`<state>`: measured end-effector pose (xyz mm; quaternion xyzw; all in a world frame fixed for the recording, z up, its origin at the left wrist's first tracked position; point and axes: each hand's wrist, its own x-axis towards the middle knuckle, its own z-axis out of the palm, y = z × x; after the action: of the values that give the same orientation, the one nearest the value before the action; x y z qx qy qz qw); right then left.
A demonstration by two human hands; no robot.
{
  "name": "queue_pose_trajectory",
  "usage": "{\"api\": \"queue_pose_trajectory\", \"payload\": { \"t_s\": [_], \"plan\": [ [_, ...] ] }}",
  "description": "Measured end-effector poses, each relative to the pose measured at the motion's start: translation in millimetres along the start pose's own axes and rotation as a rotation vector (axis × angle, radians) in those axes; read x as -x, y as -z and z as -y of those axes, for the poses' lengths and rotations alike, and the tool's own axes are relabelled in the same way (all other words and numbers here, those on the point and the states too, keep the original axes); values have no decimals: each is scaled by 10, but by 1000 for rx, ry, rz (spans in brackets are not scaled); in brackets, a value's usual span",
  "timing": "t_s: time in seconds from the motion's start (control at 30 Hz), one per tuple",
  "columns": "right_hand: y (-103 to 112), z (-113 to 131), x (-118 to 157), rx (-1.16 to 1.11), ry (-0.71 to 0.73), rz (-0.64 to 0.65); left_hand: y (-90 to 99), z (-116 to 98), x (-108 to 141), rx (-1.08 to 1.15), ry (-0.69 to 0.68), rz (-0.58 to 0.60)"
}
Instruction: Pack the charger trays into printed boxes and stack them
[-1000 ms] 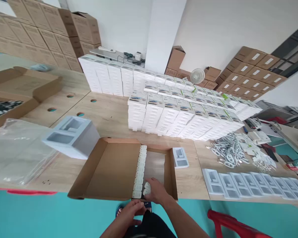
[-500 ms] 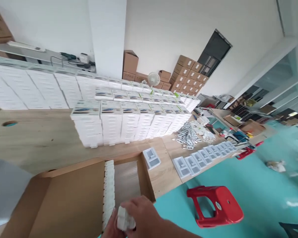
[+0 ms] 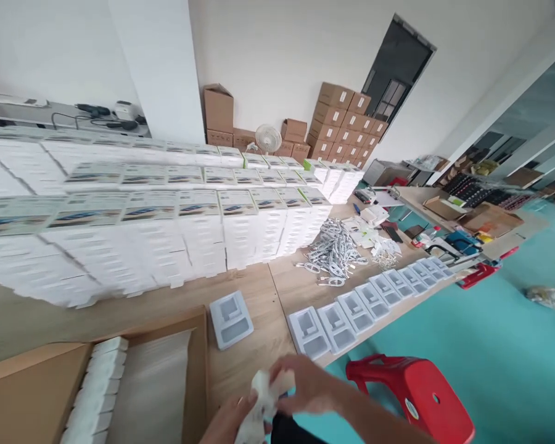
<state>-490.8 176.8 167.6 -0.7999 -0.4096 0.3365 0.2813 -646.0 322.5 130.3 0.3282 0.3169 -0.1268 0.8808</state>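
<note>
My left hand (image 3: 234,419) is closed around a small white object (image 3: 255,416) at the bottom centre, above the table edge. Curled over its upper end is my right hand (image 3: 305,385), its thumb and fingers on the object. Blur and the fingers hide what kind of thing it is. To the left lies an open cardboard box (image 3: 203,370) with a row of white pieces (image 3: 97,391) beside a pale flat sheet (image 3: 152,388). A single pale plastic tray (image 3: 231,319) rests on the table right of the box.
Several matching trays (image 3: 309,333) line the table's front edge. Beyond them is a heap of white cables (image 3: 335,250). Stacks of white boxes (image 3: 198,246) rise along the back of the table. A red stool (image 3: 425,394) stands on the green floor at right.
The view has swung right, so the carton sits further left. Both hands have moved from over the carton to its right side, still with the white object.
</note>
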Motion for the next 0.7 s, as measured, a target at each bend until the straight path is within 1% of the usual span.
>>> {"api": "queue_pose_trajectory", "payload": {
  "t_s": [0.07,0.13,0.2,0.27,0.33,0.43,0.5,0.57,0.63,0.7],
  "plan": [
    [359,-540,-132,162,-27,-77,-391,1,-326,-81,-14,-16],
    [652,-1004,-282,239,-36,-96,-695,49,-650,-211,-6,-6],
    [832,-1325,-431,296,9,-55,-884,139,-952,-314,31,-25],
    [890,-1502,-560,348,80,10,-965,247,-1206,-361,66,-77],
    [861,-1583,-658,381,142,68,-966,347,-1393,-388,92,-135],
    [761,-1624,-736,385,194,105,-908,437,-1524,-412,118,-206],
    [706,-1621,-736,354,200,90,-884,442,-1525,-400,119,-228],
    [676,-1582,-685,299,181,43,-897,401,-1476,-367,104,-223],
    [667,-1502,-579,216,150,-5,-945,324,-1401,-321,79,-201],
    [672,-1393,-430,123,144,-6,-1019,228,-1325,-277,43,-179]
  ]
}}
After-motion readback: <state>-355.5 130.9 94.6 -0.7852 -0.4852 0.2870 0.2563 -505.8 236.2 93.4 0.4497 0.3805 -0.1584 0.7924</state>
